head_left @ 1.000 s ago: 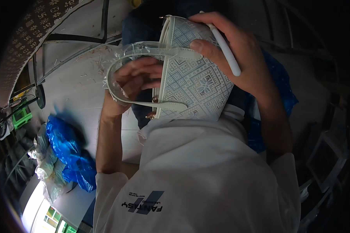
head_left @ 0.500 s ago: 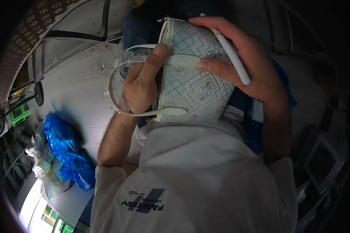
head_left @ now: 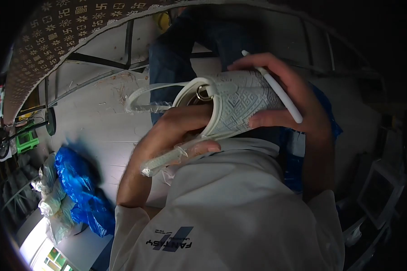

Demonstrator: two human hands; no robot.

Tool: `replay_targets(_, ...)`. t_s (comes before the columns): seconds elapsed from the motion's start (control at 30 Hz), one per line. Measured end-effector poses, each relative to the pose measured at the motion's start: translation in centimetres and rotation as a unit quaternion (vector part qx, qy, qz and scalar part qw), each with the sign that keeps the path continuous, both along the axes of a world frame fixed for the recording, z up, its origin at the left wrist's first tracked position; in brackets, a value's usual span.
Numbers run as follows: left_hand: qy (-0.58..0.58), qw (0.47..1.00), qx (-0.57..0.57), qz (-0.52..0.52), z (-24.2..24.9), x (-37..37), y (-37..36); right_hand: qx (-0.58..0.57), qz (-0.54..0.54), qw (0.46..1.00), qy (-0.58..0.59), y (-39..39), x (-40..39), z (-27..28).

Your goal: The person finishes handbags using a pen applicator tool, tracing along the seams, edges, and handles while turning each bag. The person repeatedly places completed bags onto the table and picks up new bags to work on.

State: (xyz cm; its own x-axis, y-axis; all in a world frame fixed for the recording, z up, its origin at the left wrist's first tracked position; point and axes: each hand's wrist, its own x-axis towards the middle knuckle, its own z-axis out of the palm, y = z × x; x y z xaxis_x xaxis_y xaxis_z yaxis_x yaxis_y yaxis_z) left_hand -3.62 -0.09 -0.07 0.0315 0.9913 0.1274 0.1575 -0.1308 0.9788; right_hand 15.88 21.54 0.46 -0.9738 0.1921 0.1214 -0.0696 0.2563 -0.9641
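A small handbag [head_left: 244,104] with a pale blue-grey geometric pattern and white trim is held on its side over my lap, its mouth facing left. My left hand [head_left: 181,122] has its fingers inside the mouth, with the thumb outside along the near side; the fingertips are hidden. My right hand [head_left: 298,99] grips the base of the bag, thumb on the near face. A slim white pen-like tool [head_left: 282,97] lies across that hand, tucked between its fingers. Plastic film wraps the bag's strap handles [head_left: 160,162]. A metal ring [head_left: 203,93] shows at the rim.
Blue plastic bags [head_left: 83,189] and a whitish plastic bag [head_left: 54,207] lie at left. A patterned brown cloth [head_left: 77,27] hangs over a dark metal frame [head_left: 99,61] at upper left. Scraps litter the pale floor [head_left: 104,122]. A green plastic item [head_left: 27,137] stands far left.
The handbag has turned so its mouth and one end show, and sits lower. My left hand has gone from gripping the strap and rim to reaching inside. The pen-like tool stays in my right hand.
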Motion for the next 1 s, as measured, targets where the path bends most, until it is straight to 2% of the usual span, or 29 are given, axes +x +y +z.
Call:
replay_targets(0.07,-0.015,0.997,-0.034,-0.064,-0.7,-0.7,-0.6,-0.014,-0.007,1.000,-0.011,-1.3,0.3,0.5)
replay_targets(0.1,-0.168,0.964,-0.200,-0.051,-0.9,-1.5,-1.7,0.021,-0.027,0.999,-0.009,-1.9,0.4,0.3)
replay_targets(0.17,-0.358,0.868,-0.344,0.005,-4.6,-4.3,-2.7,0.052,-0.043,0.998,-0.006,-2.8,0.4,0.1)
replay_targets(0.2,-0.427,0.888,-0.144,-0.097,-3.7,-3.8,-1.9,0.097,-0.061,0.993,0.019,-3.3,0.2,0.0)
replay_targets(0.23,-0.427,0.887,-0.146,-0.095,-3.5,-3.3,-1.6,0.142,-0.081,0.986,0.043,-3.6,0.0,-0.2)
replay_targets(0.3,-0.620,0.771,-0.075,-0.122,-3.4,-2.6,-1.5,0.145,-0.078,0.986,0.037,-4.1,-0.2,-0.3)
replay_targets(0.33,-0.537,0.832,-0.112,-0.076,-3.8,-3.0,-1.8,0.152,-0.074,0.985,0.031,-4.3,-0.3,-0.3)
replay_targets(0.37,-0.542,0.830,-0.113,-0.072,-3.7,-2.6,-2.4,0.150,-0.071,0.986,0.027,-4.6,-0.4,-0.3)
replay_targets(0.4,-0.371,0.913,-0.169,-0.003,-0.7,-1.2,-1.6,0.174,-0.077,0.981,0.029,-5.0,-0.7,-0.2)
replay_targets(0.43,-0.183,0.957,-0.217,0.066,1.3,0.1,-0.9,0.200,-0.082,0.976,0.033,-5.2,-0.9,-0.2)
replay_targets(0.5,-0.200,0.958,-0.188,0.087,1.7,0.9,-0.6,0.193,-0.084,0.977,0.029,-5.2,-1.2,-0.1)
replay_targets(0.57,-0.082,0.983,-0.127,0.108,1.6,1.1,-0.7,0.185,-0.092,0.978,0.022,-5.4,-1.1,0.0)
replay_targets(0.8,-0.093,0.985,-0.105,0.103,1.3,1.5,-1.3,0.172,-0.100,0.980,0.012,-6.1,-1.1,0.2)
replay_targets(0.87,-0.177,0.959,-0.107,0.194,2.1,2.8,-0.8,0.169,-0.103,0.980,0.010,-6.3,-1.2,0.1)
replay_targets(0.9,-0.178,0.959,-0.108,0.193,2.1,2.5,-0.9,0.161,-0.105,0.981,-0.003,-6.5,-1.2,0.1)
replay_targets(0.97,-0.119,0.946,-0.165,0.253,2.0,1.4,-1.4,0.153,-0.111,0.982,-0.017,-6.7,-1.4,-0.7)
replay_targets(1.0,-0.119,0.947,-0.165,0.248,2.0,1.1,-1.7,0.071,-0.115,0.990,0.048,-6.5,-1.9,-1.9)
